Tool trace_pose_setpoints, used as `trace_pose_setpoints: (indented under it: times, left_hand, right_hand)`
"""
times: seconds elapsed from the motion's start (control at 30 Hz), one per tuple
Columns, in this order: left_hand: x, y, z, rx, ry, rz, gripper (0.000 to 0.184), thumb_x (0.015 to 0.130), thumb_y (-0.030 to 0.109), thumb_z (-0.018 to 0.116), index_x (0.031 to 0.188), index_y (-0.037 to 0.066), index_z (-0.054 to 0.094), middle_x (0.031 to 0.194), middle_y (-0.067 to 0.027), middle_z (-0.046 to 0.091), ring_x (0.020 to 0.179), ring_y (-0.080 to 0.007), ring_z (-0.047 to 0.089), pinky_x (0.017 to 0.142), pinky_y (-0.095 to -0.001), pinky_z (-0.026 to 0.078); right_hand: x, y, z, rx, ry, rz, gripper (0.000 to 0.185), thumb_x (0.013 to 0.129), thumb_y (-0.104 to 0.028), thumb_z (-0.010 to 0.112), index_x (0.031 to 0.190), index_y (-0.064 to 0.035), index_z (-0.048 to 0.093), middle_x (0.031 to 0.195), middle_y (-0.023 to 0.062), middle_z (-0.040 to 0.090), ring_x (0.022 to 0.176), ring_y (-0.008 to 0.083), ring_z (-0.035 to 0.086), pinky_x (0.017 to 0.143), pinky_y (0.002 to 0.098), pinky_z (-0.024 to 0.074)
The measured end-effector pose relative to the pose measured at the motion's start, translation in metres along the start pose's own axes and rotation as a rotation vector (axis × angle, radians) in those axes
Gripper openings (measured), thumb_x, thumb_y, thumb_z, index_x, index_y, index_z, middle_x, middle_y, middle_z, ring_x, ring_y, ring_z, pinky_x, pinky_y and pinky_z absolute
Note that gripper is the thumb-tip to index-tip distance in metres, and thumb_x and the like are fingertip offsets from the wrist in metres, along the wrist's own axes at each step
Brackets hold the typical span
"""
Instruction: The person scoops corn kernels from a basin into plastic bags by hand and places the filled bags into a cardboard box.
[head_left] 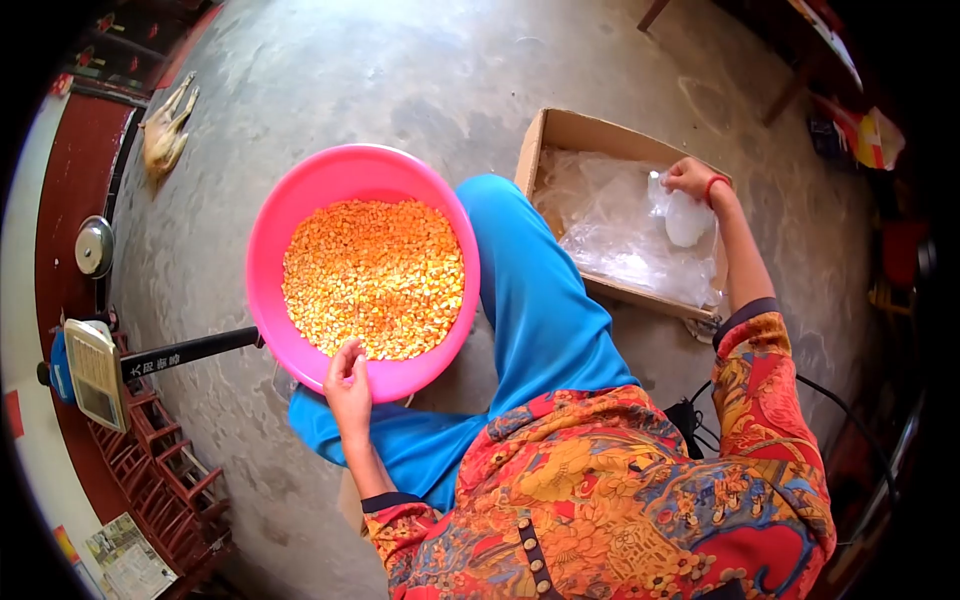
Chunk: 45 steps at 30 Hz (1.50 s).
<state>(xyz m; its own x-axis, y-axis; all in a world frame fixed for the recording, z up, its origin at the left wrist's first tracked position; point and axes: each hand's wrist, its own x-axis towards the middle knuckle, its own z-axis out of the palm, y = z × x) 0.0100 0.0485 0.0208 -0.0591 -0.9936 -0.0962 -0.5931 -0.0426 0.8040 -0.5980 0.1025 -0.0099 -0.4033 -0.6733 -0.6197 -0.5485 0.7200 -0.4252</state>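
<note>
Right hand (689,179), clear bag (686,222) in grasp

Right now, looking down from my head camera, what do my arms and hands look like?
Your left hand and right hand are gloveless; a red band circles the right wrist. The left sleeve and right sleeve are red-orange, multicoloured, patterned, with dark cuffs.
</note>
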Motion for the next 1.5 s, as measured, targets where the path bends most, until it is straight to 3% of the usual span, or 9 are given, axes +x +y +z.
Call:
trace_pose_setpoints:
  times: [0.2, 0.33, 0.47, 0.53, 0.8, 1.17, 1.23, 1.4, 1.5]
  left_hand:
    - [0.002, 0.022, 0.02, -0.211, -0.179, -0.013, 0.025, 0.085, 0.002, 0.056, 0.111, 0.001, 0.06, 0.094, -0.0035, 0.062, 0.083, -0.0096, 0.058, 0.073, -0.0229, 0.048]
    - [-0.001, 0.033, 0.027, -0.181, -0.253, 0.007, 0.022, 0.085, 0.004, 0.057, 0.107, 0.001, 0.062, 0.093, -0.0049, 0.064, 0.082, -0.01, 0.059, 0.073, -0.0239, 0.048]
    - [-0.002, 0.029, 0.028, -0.187, -0.276, 0.027, 0.022, 0.086, 0.006, 0.057, 0.106, 0.0, 0.062, 0.093, -0.0055, 0.065, 0.083, -0.0103, 0.06, 0.073, -0.0244, 0.049]
    - [-0.003, 0.033, 0.025, -0.206, -0.261, 0.02, 0.022, 0.086, 0.006, 0.056, 0.107, 0.0, 0.062, 0.093, -0.0056, 0.065, 0.083, -0.0103, 0.06, 0.074, -0.0244, 0.049]
    - [-0.004, 0.056, 0.027, -0.264, -0.287, 0.023, 0.023, 0.086, 0.006, 0.058, 0.108, 0.0, 0.061, 0.094, -0.0051, 0.064, 0.083, -0.0103, 0.059, 0.073, -0.0244, 0.049]
    - [0.031, 0.171, 0.053, -0.766, -0.473, 0.259, 0.091, 0.078, 0.023, 0.072, 0.144, 0.008, 0.011, 0.135, -0.024, 0.038, 0.127, -0.0309, 0.037, 0.092, -0.0358, 0.043]
    - [0.027, 0.174, 0.05, -0.687, -0.479, 0.365, 0.095, 0.075, 0.021, 0.074, 0.145, 0.011, 0.01, 0.123, -0.0188, 0.048, 0.107, -0.0228, 0.05, 0.078, -0.0286, 0.046]
    - [0.017, 0.163, 0.036, -0.689, -0.709, 0.3, 0.055, 0.071, 0.015, 0.075, 0.12, 0.005, 0.052, 0.071, -0.0003, 0.06, 0.059, -0.0044, 0.049, 0.054, -0.021, 0.04]
    - [0.012, 0.153, 0.032, -0.585, -0.63, 0.141, 0.015, 0.076, 0.012, 0.071, 0.085, 0.001, 0.065, 0.076, 0.0018, 0.061, 0.065, -0.003, 0.05, 0.055, -0.021, 0.041]
  right_hand:
    - [-0.014, -0.023, -0.048, -0.337, 0.068, -0.121, 0.016, 0.074, -0.018, 0.064, 0.077, -0.0026, 0.067, 0.065, 0.0036, 0.062, 0.06, 0.0122, 0.058, 0.058, 0.0292, 0.0478]
    - [-0.021, -0.011, -0.051, 0.304, -0.045, -0.316, 0.015, 0.075, -0.016, 0.062, 0.084, -0.0045, 0.068, 0.069, 0.0059, 0.063, 0.068, 0.0119, 0.058, 0.064, 0.0276, 0.047]
    - [-0.001, 0.011, -0.038, -0.53, -0.002, -0.039, 0.013, 0.081, -0.021, 0.062, 0.084, -0.0088, 0.067, 0.076, -0.0012, 0.062, 0.065, 0.0095, 0.055, 0.06, 0.0265, 0.0461]
    - [-0.022, -0.012, -0.034, 0.24, -0.01, -0.109, 0.015, 0.083, -0.021, 0.06, 0.086, -0.0081, 0.066, 0.072, -0.002, 0.059, 0.064, 0.0101, 0.054, 0.059, 0.028, 0.0455]
    - [-0.09, -0.094, -0.039, 0.47, -0.162, -0.321, 0.017, 0.087, -0.024, 0.057, 0.092, -0.0083, 0.062, 0.07, -0.0056, 0.054, 0.059, 0.0017, 0.05, 0.054, 0.0172, 0.0412]
    - [-0.218, -0.299, 0.05, 0.157, -0.989, -1.389, 0.014, 0.088, -0.01, 0.057, 0.098, -0.0009, 0.061, 0.08, 0.0052, 0.062, 0.068, 0.0103, 0.056, 0.06, 0.0247, 0.046]
    - [-0.236, -0.316, 0.088, 0.094, -1.004, -1.637, 0.014, 0.084, -0.008, 0.059, 0.095, -0.0002, 0.061, 0.083, 0.0108, 0.063, 0.075, 0.0195, 0.06, 0.069, 0.0307, 0.0477]
    - [-0.256, -0.335, 0.136, -0.099, -1.211, -1.681, 0.018, 0.085, -0.013, 0.057, 0.1, -0.0036, 0.06, 0.086, 0.0111, 0.065, 0.078, 0.0214, 0.063, 0.068, 0.0318, 0.0486]
    - [-0.265, -0.343, 0.146, -0.147, -1.284, -1.742, 0.017, 0.087, -0.015, 0.054, 0.099, -0.0042, 0.059, 0.083, 0.012, 0.065, 0.075, 0.0249, 0.063, 0.066, 0.0349, 0.0482]
